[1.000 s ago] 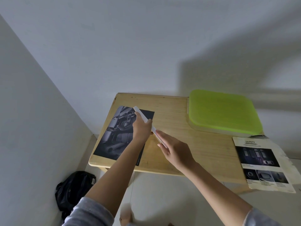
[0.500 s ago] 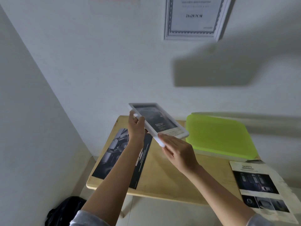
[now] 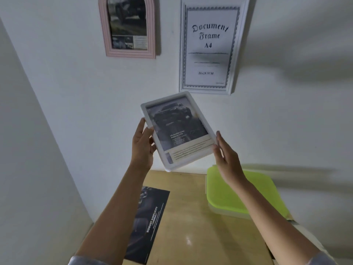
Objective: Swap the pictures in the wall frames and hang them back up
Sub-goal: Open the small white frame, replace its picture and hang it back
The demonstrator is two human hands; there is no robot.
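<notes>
Currently both hands are up in front of the wall, holding a white frame point(image 3: 177, 131) in mid-air above the wooden table point(image 3: 191, 226). Frame is tilted, top edge leaning toward 11 o'clock, glass side facing the camera. Print inside it: dark vehicle photo on top, pale text strip along the bottom.

Left hand point(image 3: 142, 144) grips the frame's left long edge at 9 o'clock; thumb lies over the front rim, remaining fingers go behind, so their spread can't be told. Right hand point(image 3: 227, 159) takes the lower right corner at 4 o'clock, fingers point(image 3: 218, 137) extended narrow and pressed along the edge, palm turned inward. Frame touches neither the wall nor the table.

On the wall at 12 o'clock from the held frame: pink arched frame point(image 3: 129, 27), hanging, dark photo print inside. At 1 o'clock: white document frame point(image 3: 209, 45), hanging, insert reads "Document Frame A4". Its lower edge sits just above the held frame's top corner, no contact visible.

On the table at 6 o'clock: dark poster point(image 3: 149, 222) lying flat, partly covered by the left forearm, text "ROBUST SIMPLICITY" readable. At 4 o'clock: lime-green lidded container point(image 3: 238, 192) against the wall, partly behind the right forearm. Grey sleeve cuffs show on both arms at the bottom edge.
</notes>
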